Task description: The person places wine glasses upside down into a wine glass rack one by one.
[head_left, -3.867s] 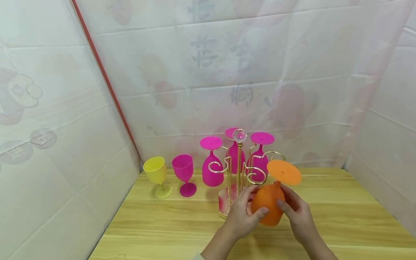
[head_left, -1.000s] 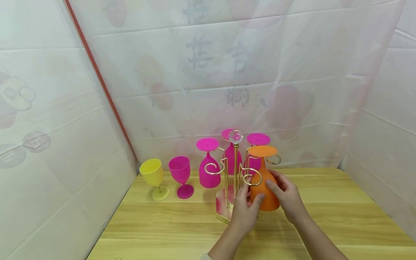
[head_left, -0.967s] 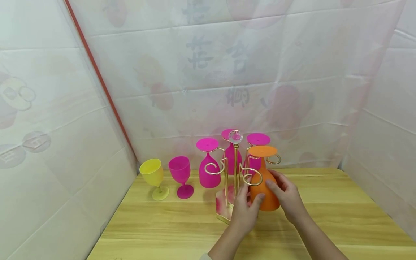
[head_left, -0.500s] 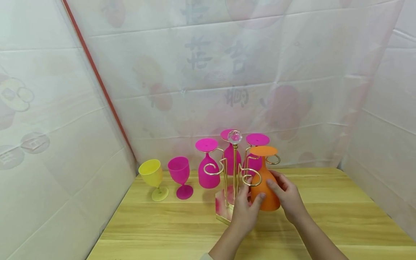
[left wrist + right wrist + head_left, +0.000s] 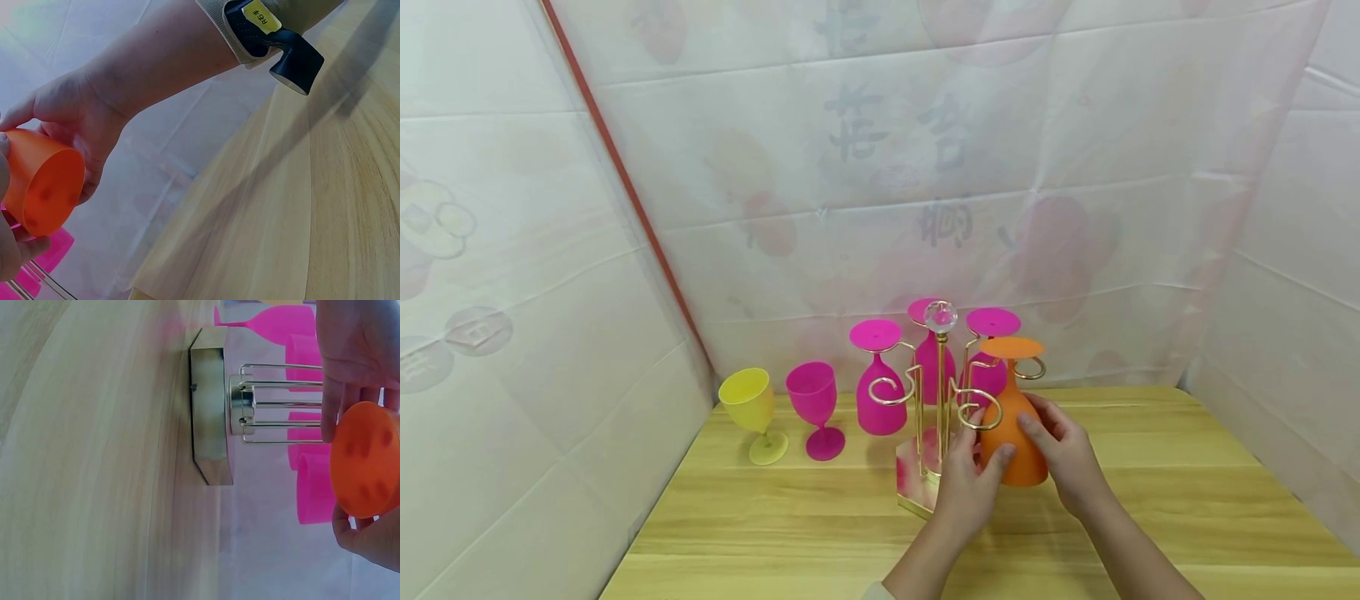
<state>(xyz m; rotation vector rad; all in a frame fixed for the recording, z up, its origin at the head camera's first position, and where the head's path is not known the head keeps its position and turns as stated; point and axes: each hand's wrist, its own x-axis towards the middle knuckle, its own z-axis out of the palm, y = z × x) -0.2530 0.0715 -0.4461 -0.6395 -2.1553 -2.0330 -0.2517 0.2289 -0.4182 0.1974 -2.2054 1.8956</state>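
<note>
Orange goblet point(image 5: 1011, 421) straightened; left hand point(image 5: 968, 487), right hand point(image 5: 1067, 457) grip it; wrist views crop it.

the rack point(image 5: 942, 392) stands on the table point(image 5: 760, 525), with the cloth wall point(image 5: 850, 250) behind it. three upended goblets point(image 5: 880, 410) hang at the rack's left, rear and right rear; two upright goblets point(image 5: 812, 393) stand to its left. by the rack's right front, a sixth goblet point(image 5: 1019, 446) is upended between the left hand point(image 5: 967, 483) and right hand point(image 5: 1067, 458).
</note>
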